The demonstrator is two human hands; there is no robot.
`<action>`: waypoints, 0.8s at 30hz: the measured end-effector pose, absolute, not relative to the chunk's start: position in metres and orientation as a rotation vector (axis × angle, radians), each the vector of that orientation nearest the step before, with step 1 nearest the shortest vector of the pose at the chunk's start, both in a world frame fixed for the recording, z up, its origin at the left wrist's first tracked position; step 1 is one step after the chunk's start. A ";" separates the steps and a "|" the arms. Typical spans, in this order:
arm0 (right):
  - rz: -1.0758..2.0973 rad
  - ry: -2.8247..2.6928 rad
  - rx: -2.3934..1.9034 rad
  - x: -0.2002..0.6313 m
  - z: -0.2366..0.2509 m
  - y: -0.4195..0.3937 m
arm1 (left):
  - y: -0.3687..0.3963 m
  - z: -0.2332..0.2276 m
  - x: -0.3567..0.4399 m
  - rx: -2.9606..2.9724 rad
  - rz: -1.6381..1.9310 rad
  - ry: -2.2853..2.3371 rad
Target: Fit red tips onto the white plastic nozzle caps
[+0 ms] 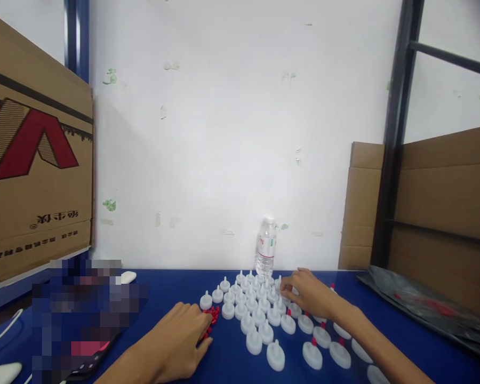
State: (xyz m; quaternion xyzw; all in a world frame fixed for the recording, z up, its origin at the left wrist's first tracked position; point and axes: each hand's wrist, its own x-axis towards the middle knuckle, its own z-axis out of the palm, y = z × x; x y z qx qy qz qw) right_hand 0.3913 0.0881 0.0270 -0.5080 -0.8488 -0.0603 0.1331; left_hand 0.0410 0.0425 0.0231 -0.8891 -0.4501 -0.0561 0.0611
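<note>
Left hand [180, 336] rests palm-down on the blue tabletop [224, 368], nearest the camera; its fingers [202, 322] lie flat and loosely spread over a small heap of red tips [213, 314], fingertips touching the heap, nothing visibly pinched. Just right of those fingers begin the white caps [256, 314], standing nozzle-up in close rows. The caps nearest the right forearm carry red tips on their nozzles [314, 341]; those toward the left fingers are bare white. Right hand [310, 296] lies farther out, fingers [288, 288] curled narrow onto the far rows, touching a cap top; whether one is gripped, cannot tell. Judged step: fitting red tips onto cap nozzles, row by row, roughly partway through. The next move seems to call for a fine pinch of one tip from the heap and a straight seat on a bare nozzle without toppling neighbours. Beyond the right fingers, a clear water bottle [266, 245] stands upright against the wall, capped, contents hard to judge. Cardboard boxes stand left [32, 160] and right [444, 186]; their insides are not visible. A dark plastic bag [424, 304] lies flat to the right, something red inside.
</note>
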 end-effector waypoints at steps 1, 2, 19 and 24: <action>-0.178 -2.456 -1.476 0.391 0.027 0.088 | 0.043 0.022 0.041 -2.687 -0.167 -1.351; -0.181 -2.449 -1.477 0.391 0.027 0.088 | 0.043 0.021 0.040 -2.684 -0.160 -1.341; -0.319 -2.208 -1.136 0.345 0.034 0.061 | 0.039 0.034 0.051 -2.825 -0.603 -1.171; -0.368 -2.276 -0.945 0.314 0.027 0.041 | 0.042 0.024 0.053 -2.777 -0.856 -1.059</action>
